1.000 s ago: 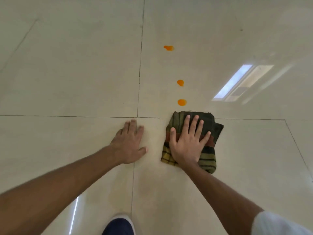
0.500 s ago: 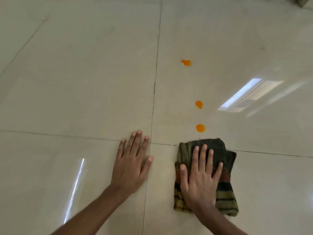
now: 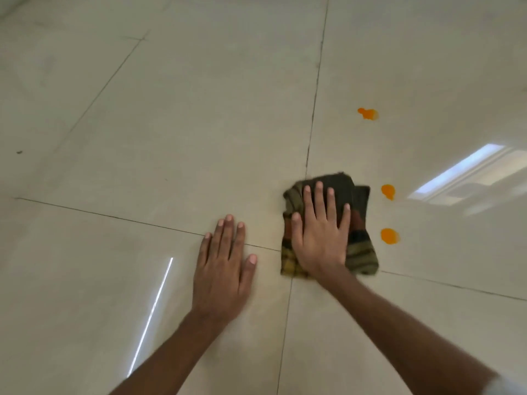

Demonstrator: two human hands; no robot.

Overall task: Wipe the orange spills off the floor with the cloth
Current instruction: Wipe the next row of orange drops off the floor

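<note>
A folded dark green cloth with red and yellow stripes lies on the pale tiled floor. My right hand presses flat on it, fingers straight and spread. Three orange spills sit to the cloth's right: the nearest spill just beside its lower right edge, a second spill beside its upper right corner, and a third spill farther ahead. My left hand rests flat on the bare tile, left of the cloth.
Glossy beige floor tiles with dark grout lines stretch all around. A bright window reflection shines on the floor at right, and a thin light streak at lower left. A small dark speck lies far left.
The cloth under my right hand has slid forward across the grout line, so the two nearer spills now lie beside its right edge instead of ahead of it. The view has shifted left.
</note>
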